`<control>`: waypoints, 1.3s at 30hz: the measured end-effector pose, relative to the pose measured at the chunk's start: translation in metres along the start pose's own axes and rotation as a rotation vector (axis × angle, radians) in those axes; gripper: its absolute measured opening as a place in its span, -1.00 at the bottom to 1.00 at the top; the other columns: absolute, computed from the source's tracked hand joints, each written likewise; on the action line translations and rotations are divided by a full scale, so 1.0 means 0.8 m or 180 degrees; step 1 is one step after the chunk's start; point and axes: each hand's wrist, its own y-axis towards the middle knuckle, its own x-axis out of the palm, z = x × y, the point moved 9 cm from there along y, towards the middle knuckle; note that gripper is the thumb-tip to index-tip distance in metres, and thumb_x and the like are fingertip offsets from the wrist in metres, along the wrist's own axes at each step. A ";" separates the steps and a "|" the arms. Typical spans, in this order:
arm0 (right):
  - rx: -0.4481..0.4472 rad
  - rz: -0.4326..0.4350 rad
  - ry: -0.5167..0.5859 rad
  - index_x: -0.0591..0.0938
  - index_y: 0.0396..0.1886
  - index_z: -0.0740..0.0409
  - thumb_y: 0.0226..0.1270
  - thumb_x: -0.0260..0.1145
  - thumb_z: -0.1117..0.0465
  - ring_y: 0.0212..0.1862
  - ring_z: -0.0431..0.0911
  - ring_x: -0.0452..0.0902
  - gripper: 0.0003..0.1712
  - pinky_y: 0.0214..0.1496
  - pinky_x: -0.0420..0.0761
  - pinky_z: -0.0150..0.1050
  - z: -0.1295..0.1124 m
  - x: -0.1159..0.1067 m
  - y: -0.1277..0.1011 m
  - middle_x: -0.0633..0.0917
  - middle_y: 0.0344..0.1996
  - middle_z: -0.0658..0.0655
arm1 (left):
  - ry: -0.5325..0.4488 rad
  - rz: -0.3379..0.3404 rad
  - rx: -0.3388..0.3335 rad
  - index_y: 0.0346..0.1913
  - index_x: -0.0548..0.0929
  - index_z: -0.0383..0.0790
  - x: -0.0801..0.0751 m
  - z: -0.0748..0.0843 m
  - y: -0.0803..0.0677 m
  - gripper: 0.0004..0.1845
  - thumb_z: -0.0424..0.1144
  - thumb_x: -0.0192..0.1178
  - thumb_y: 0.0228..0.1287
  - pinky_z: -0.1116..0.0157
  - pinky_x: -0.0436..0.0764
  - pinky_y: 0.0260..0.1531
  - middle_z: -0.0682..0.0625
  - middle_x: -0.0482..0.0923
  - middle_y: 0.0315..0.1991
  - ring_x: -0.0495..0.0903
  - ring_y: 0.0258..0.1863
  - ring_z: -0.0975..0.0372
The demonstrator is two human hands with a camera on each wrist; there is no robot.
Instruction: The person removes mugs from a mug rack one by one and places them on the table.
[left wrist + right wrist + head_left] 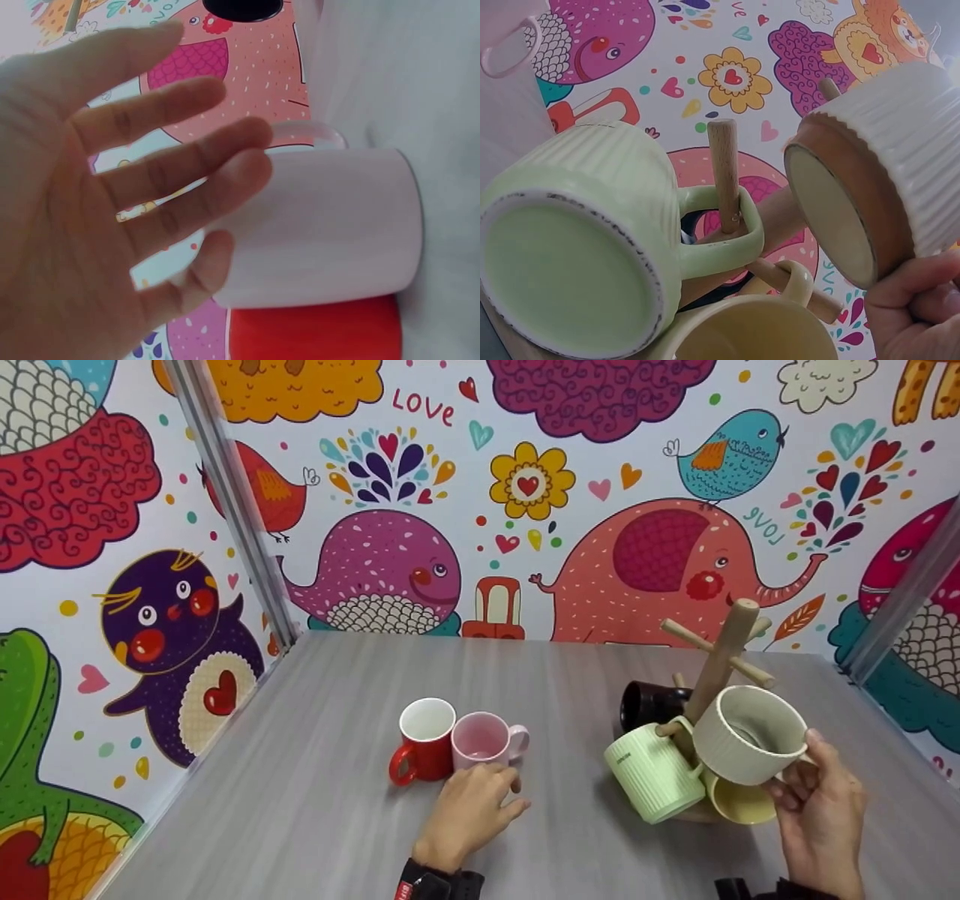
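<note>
My right hand (825, 802) grips a white ribbed mug (739, 742) by its handle, beside the post of a wooden mug tree (721, 660). In the right wrist view the mug's brown base band (862, 180) shows, and the mug is tilted. My left hand (472, 814) is at the near side of a pink mug (478, 735), fingers loosely extended and holding nothing; whether they touch it I cannot tell. A red mug (431, 739) with a white inside stands against the pink one. A light green mug (652, 780) hangs from a peg by its handle.
Lower on the mug tree hangs a yellow mug (742, 804), partly hidden. Behind the green one is a black mug (645, 705) lying sideways on its peg. Bare upper pegs (752, 671) stick out from the post. Cartoon-printed walls (450, 547) border the grey table (300, 810).
</note>
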 end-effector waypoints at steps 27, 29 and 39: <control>0.0129 -0.0292 -0.0567 0.62 -0.66 0.23 0.35 0.09 0.25 -0.73 -0.17 0.05 -0.62 -0.66 0.14 -0.41 0.030 0.040 -0.014 0.38 -0.88 0.02 | 0.0091 0.0159 0.0089 -0.37 0.64 -0.11 -0.010 0.010 0.003 -0.83 -0.09 0.28 0.07 0.35 0.48 -0.34 0.12 0.53 -0.47 0.45 -0.48 0.31; 0.0150 -0.0264 -0.0608 0.63 -0.65 0.22 0.34 0.10 0.24 -0.72 -0.17 0.07 -0.63 -0.67 0.22 -0.42 0.032 0.040 -0.015 0.41 -0.87 0.02 | 0.0109 0.0167 0.0101 -0.36 0.65 -0.11 -0.011 0.012 0.003 -0.83 -0.08 0.28 0.07 0.34 0.49 -0.33 0.12 0.54 -0.47 0.46 -0.46 0.31; 0.0044 -0.0492 -0.0752 0.35 -0.83 0.18 0.38 0.04 0.26 -0.69 -0.14 -0.13 -0.50 -0.61 0.06 -0.36 0.034 0.052 -0.018 0.04 -0.81 0.04 | 0.0252 0.0389 0.0268 -0.38 0.64 -0.09 -0.022 0.022 0.002 -0.85 -0.10 0.27 0.08 0.35 0.45 -0.37 0.14 0.51 -0.50 0.41 -0.49 0.31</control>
